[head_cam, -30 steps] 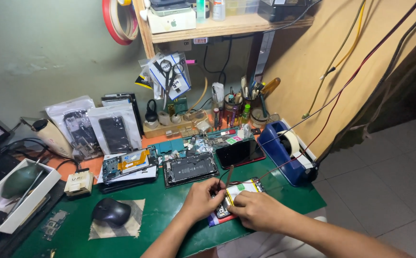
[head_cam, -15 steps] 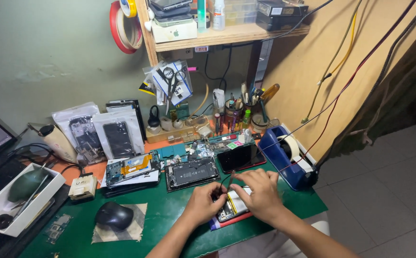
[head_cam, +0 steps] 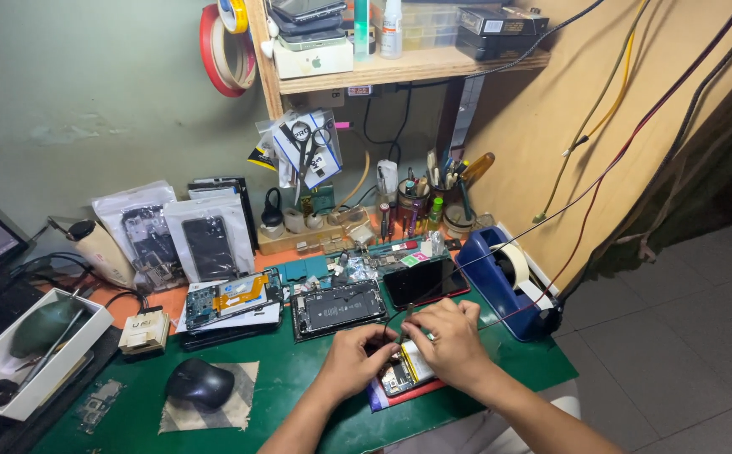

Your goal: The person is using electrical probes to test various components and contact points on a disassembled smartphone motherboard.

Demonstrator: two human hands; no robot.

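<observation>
We are bending both hands over a small opened phone [head_cam: 404,376] on the green surface [head_cam: 299,395] | left hand [head_cam: 353,363] pinching its edge, right hand [head_cam: 450,340] gripping a thin tool [head_cam: 403,324] | mouse [head_cam: 200,382] lying left | opened phone [head_cam: 337,307], tape dispenser [head_cam: 513,282] sitting beyond

Opened phone [head_cam: 337,308] and tape dispenser [head_cam: 507,282] flank hands [head_cam: 400,353].

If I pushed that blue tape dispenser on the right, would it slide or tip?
The blue tape dispenser looks bulky with a long, low base, so it probably resists tipping. It sits on the green mat, which likely grips, so it may need a firm shove.
</observation>
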